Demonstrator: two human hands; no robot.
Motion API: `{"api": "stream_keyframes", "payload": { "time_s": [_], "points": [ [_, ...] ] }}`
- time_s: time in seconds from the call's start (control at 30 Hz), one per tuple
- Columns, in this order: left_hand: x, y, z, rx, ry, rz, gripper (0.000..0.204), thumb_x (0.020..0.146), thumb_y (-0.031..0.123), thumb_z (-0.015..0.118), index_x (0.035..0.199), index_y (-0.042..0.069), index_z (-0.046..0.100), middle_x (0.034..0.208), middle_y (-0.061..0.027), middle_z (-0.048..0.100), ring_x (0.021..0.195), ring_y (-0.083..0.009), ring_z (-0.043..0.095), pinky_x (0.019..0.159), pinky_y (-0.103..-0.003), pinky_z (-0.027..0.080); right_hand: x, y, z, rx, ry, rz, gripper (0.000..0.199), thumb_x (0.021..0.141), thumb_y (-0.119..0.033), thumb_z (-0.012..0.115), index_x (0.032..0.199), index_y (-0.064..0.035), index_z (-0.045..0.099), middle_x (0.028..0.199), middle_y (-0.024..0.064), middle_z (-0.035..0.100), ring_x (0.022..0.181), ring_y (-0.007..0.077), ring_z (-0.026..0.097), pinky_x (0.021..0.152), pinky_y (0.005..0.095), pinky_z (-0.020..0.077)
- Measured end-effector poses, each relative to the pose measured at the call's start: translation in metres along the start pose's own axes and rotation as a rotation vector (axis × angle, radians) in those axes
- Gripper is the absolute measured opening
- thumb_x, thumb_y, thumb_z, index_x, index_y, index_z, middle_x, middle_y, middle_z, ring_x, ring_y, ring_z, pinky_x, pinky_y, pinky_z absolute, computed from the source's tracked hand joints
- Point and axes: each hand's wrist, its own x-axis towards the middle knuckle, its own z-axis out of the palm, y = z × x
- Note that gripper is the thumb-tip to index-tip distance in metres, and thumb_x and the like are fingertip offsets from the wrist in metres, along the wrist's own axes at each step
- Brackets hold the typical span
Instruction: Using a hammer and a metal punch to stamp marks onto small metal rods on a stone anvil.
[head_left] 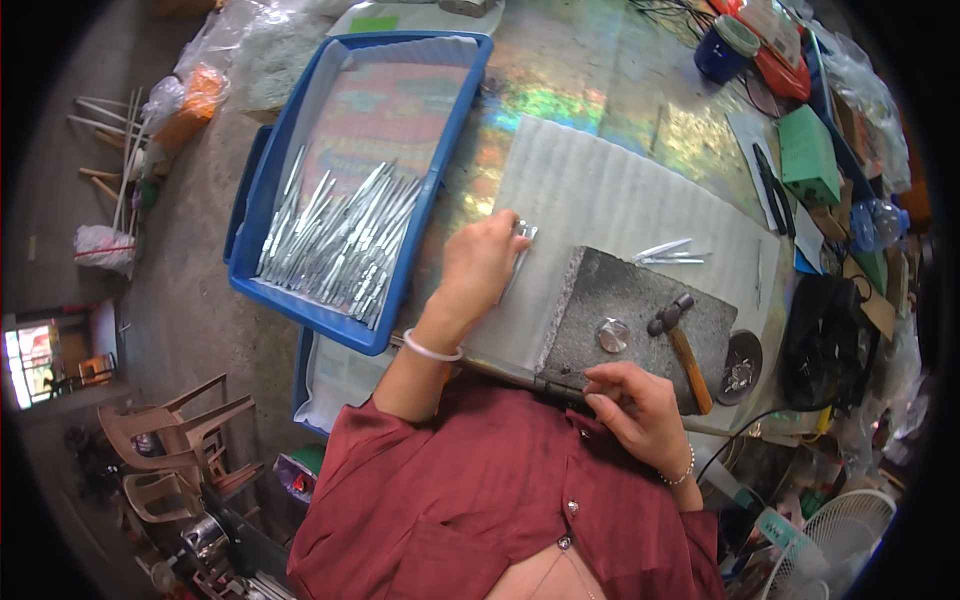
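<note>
My left hand [482, 258], with a white bangle at its wrist, is closed at the fingertips on slim silvery metal pieces [522, 238] at the left side of a white foam sheet [590, 175]. Its palm hides part of them. Close to the front edge of a grey stone block [640, 285], my right hand [637, 405] is held with loosely bent fingers and nothing visible in them. On that block are a round shiny metal piece [613, 335] and a small hammer [682, 345] with a wooden handle. A few more slim silvery pieces [672, 252] lie behind the block.
Left of the sheet stands a blue tray [405, 300] holding many slim metal pieces. A dark round dish [740, 368] with small metal bits sits right of the block. Farther right are black-handled scissors [772, 190], a green box [808, 155] and a plastic bottle [878, 224].
</note>
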Motion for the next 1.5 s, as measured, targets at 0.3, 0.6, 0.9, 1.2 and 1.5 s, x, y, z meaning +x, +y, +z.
{"api": "stream_keyframes", "payload": {
  "time_s": [0.3, 0.6, 0.9, 1.2, 1.5],
  "points": [
    [0.011, 0.025, -0.009, -0.157, 0.083, 0.085, 0.022, 0.08, 0.016, 0.067, 0.097, 0.003, 0.06, 0.081, -0.0122, 0.063, 0.071, -0.0277, 0.062, 0.063, -0.038, 0.048, -0.008, 0.006, -0.026, -0.114, 0.129, -0.09, 0.021, 0.082, -0.004, 0.064, 0.102, -0.0015, 0.059, 0.083, 0.0093, 0.062, 0.067, 0.0152, 0.064, 0.057, 0.0265, 0.0482],
    [0.089, 0.115, 0.065, -0.112, -0.391, 0.478, 0.028, 0.075, 0.025, 0.07, 0.089, 0.002, 0.065, 0.088, -0.017, 0.064, 0.078, -0.0317, 0.063, 0.069, -0.04, 0.049, -0.023, 0.027, -0.051, -0.487, 0.538, -0.222, 0.026, 0.079, -0.003, 0.063, 0.103, 0.0002, 0.057, 0.097, 0.0164, 0.058, 0.086, 0.0318, 0.06, 0.074, 0.037, 0.0488],
    [0.111, 0.14, 0.119, 0.159, -0.676, 0.404, 0.025, 0.069, 0.027, 0.073, 0.077, 0.004, 0.066, 0.074, -0.0149, 0.066, 0.076, -0.0316, 0.064, 0.069, -0.041, 0.049, -0.044, 0.046, -0.06, -0.408, 0.55, -0.133, 0.027, 0.079, -0.006, 0.063, 0.104, -0.0001, 0.056, 0.1, 0.0177, 0.056, 0.092, 0.0344, 0.057, 0.079, 0.04, 0.0463],
    [0.121, 0.116, 0.111, -0.117, -0.383, 0.352, 0.029, 0.072, 0.031, 0.07, 0.079, 0.003, 0.063, 0.08, -0.0163, 0.065, 0.081, -0.032, 0.063, 0.072, -0.041, 0.049, -0.023, 0.053, -0.052, -0.783, 0.531, -0.084, 0.043, 0.071, -0.003, 0.061, 0.113, -0.0014, 0.051, 0.108, 0.016, 0.053, 0.097, 0.0324, 0.051, 0.083, 0.0409, 0.0422],
    [0.106, 0.125, 0.129, 0.182, -0.607, 0.431, 0.025, 0.067, 0.016, 0.069, 0.089, 0.006, 0.071, 0.094, -0.0165, 0.068, 0.091, -0.0308, 0.066, 0.075, -0.042, 0.052, -0.02, 0.046, -0.04, -0.833, 0.471, -0.097, 0.044, 0.071, 0.003, 0.055, 0.114, 0.0017, 0.049, 0.108, 0.0211, 0.052, 0.104, 0.0392, 0.049, 0.09, 0.0446, 0.0388]
  ]
}}
